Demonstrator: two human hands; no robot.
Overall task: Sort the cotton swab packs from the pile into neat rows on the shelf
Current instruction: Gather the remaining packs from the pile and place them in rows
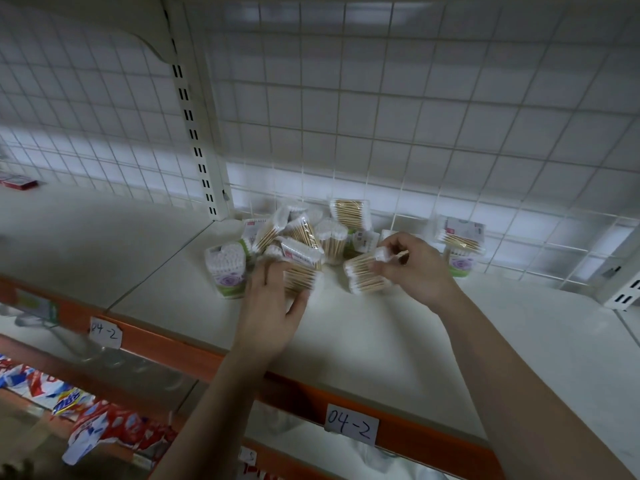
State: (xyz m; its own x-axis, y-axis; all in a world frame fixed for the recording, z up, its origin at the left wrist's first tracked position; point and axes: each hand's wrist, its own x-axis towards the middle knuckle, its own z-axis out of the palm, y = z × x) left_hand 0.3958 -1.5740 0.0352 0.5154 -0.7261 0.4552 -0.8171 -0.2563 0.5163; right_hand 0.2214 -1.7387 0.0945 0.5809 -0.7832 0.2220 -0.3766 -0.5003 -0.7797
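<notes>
the cotton swab packs [304, 233] lie in a loose pile at the back of the white shelf [381, 341], against the wire grid panel [415, 133]; no row is formed yet. the left hand [273, 306] grasps a wooden-stick pack [301, 277] at the pile's front edge, thumb against its near side, likely to draw it clear. the right hand [415, 265] pinches the end of another pack [365, 277] just beside it, probably to turn it square. two packs [460, 237] sit apart at the right.
</notes>
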